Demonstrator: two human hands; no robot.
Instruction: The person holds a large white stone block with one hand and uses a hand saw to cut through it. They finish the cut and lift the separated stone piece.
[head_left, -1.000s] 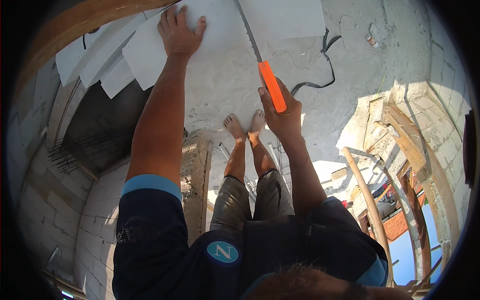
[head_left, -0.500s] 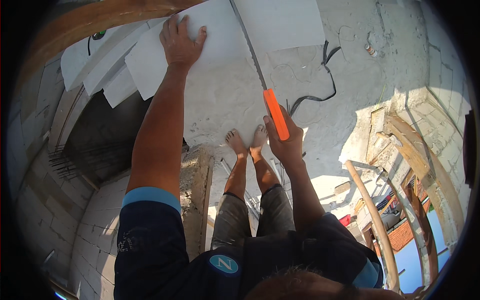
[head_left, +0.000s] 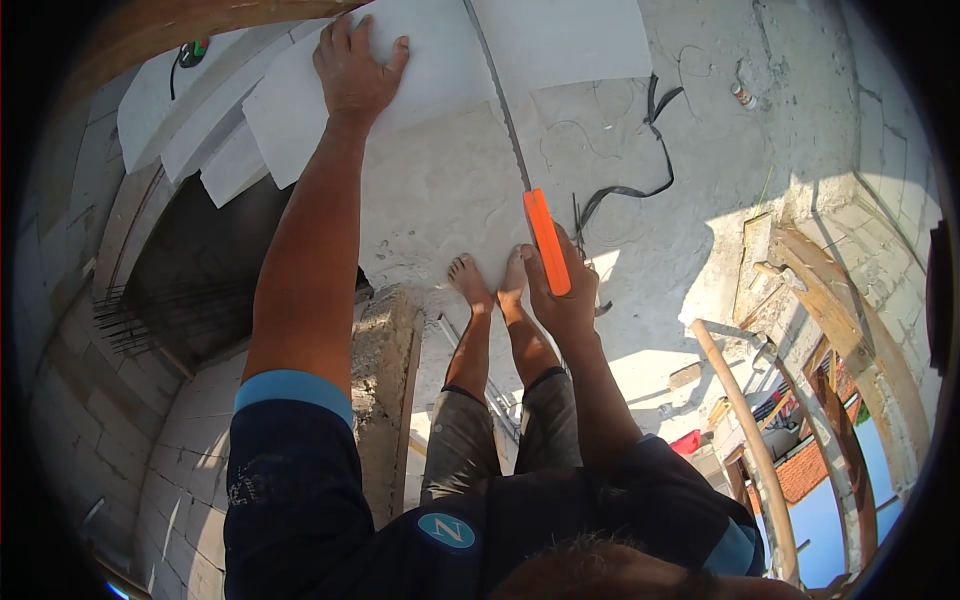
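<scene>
A large white board (head_left: pixel 435 75) lies in front of me at the top of the view, its near edge hanging over the grey floor. My left hand (head_left: pixel 357 78) rests flat on it, fingers spread. My right hand (head_left: pixel 572 290) is wrapped round the orange handle of a handsaw (head_left: pixel 547 243). The saw's dark toothed blade runs away from me and crosses the board's near edge in a line to the right of my left hand. The blade's far end is cut off by the top of the view.
More white boards (head_left: pixel 225 105) lie fanned out at the left, with a small green and black tape measure (head_left: pixel 192 52) on one. A wooden beam (head_left: pixel 215 38) spans the upper left. Thin rods (head_left: pixel 130 320) stick out below. A black strap (head_left: pixel 640 192) lies on the floor; wooden poles (head_left: pixel 742 420) stand right.
The handsaw and my right hand have come a little way back toward me along the blade's line. My left hand stays on the board.
</scene>
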